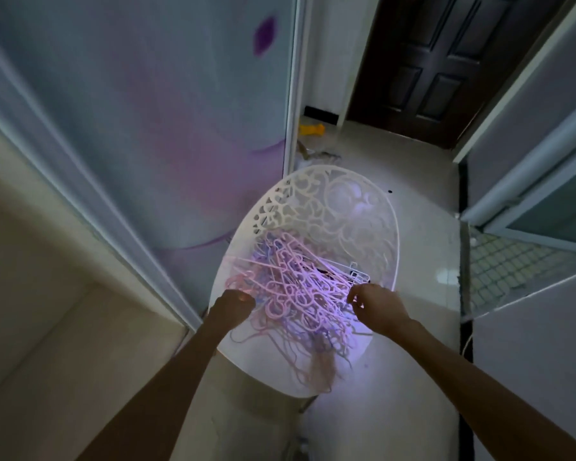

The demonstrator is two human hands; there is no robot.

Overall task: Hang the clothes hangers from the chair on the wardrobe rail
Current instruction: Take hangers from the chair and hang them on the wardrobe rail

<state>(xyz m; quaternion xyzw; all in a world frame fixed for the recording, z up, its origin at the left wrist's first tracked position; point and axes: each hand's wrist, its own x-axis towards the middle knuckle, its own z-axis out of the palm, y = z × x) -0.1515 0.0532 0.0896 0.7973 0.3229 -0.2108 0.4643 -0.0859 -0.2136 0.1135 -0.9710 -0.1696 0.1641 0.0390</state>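
Note:
A tangled heap of pink and lilac plastic hangers (293,284) lies on the seat of a white chair (343,211) with a lace-pattern back. A few white wire hangers (358,272) stick out at the heap's right side. My left hand (235,302) is at the heap's left edge with its fingers curled into the hangers. My right hand (376,301) is at the heap's right edge, its fingertips bent down among the hangers. No wardrobe rail is in view.
A sliding wardrobe door (140,121) with a purple pattern stands to the left of the chair. A dark wooden door (443,61) is ahead. Yellow clutter (311,129) lies on the floor behind the chair. An open door (542,207) is to the right.

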